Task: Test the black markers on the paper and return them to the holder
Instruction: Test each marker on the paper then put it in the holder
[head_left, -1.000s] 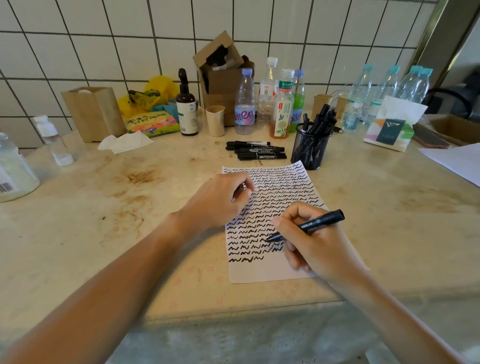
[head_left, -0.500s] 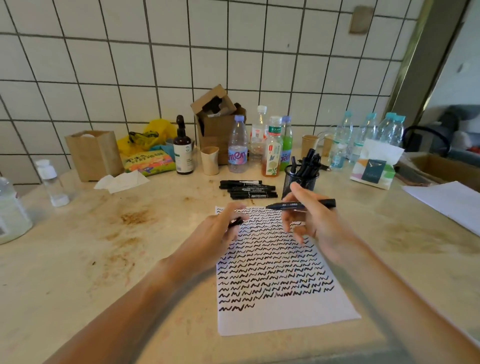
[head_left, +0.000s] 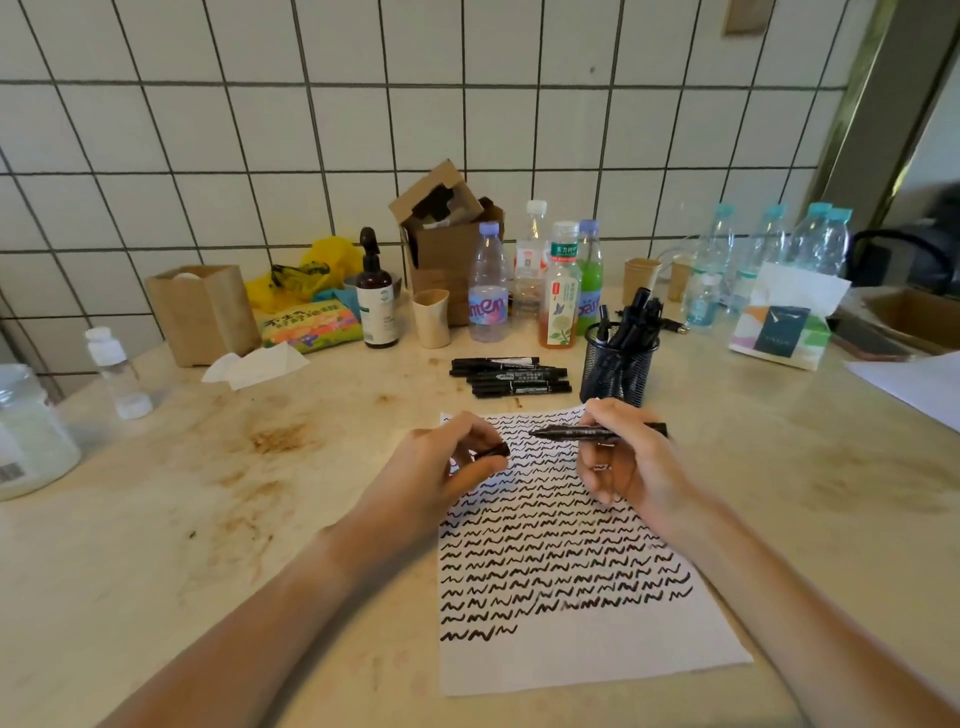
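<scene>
Marker (head_left: 597, 433) in our right hand (head_left: 631, 462), level above the far end of the paper (head_left: 582, 660), its bare tip pointing left toward the cap (head_left: 492, 450). Our right fingers curl round the barrel and grasp it near the middle. Our left hand (head_left: 441, 478) pinches the small black cap between thumb and fingertips, just left of the tip; a gap shows between cap and tip. The paper lies flat on the counter (head_left: 156, 519) beneath both hands, covered nearly to its near edge with rows of black squiggles, the nearest row only part filled. Just beyond the paper, to the right, stands the mesh holder (head_left: 618, 371) with several markers upright inside. Left of the holder, a row of five or so capped markers (head_left: 511, 376) lies side by side on the counter. Farther back along the tiled wall (head_left: 467, 104) stand drink bottles (head_left: 524, 280), a brown pump bottle (head_left: 376, 296), a paper cup (head_left: 431, 318) and an open cardboard box (head_left: 447, 234). A tissue pack (head_left: 784, 322) sits at far right, a crumpled tissue (head_left: 254, 364) at far left.
</scene>
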